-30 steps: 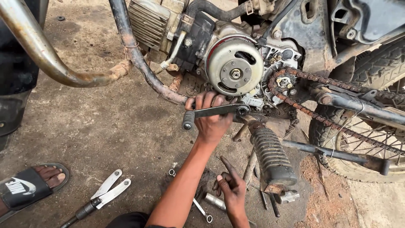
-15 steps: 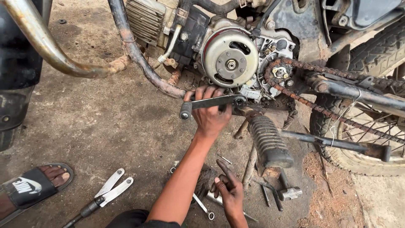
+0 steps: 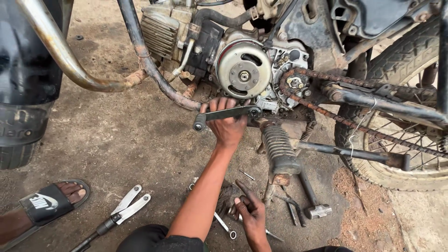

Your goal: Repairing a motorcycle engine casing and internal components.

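Gripping a dark steel gear-shift lever (image 3: pixel 227 113) from behind, the left hand (image 3: pixel 227 125) is seen with its fingers curled over the top of the bar; the lever lies nearly level beneath the engine, its rubber-tipped end pointing left and its clamp end seated at the shaft just below the round silver flywheel (image 3: pixel 243 70). Lower in view, the right hand (image 3: pixel 250 213) is rested on the ground among loose tools, fingers partly bent with the forefinger stretched out; whether anything is held in it cannot be told. A slim open-ended chrome spanner (image 3: pixel 223 223) is lain just left of that hand, touching the dirt. A ribbed black rubber footrest (image 3: pixel 280 148) is hung just right of the lever. A rusted drive chain (image 3: pixel 354 122) is run from the small front sprocket toward the spoked rear wheel (image 3: pixel 410 154). A small steel-headed hammer (image 3: pixel 312 198) is laid near the footrest. Long-handled grey metal pliers (image 3: pixel 122 212) are found well to the left, near a foot in a black slide sandal (image 3: pixel 49 203).
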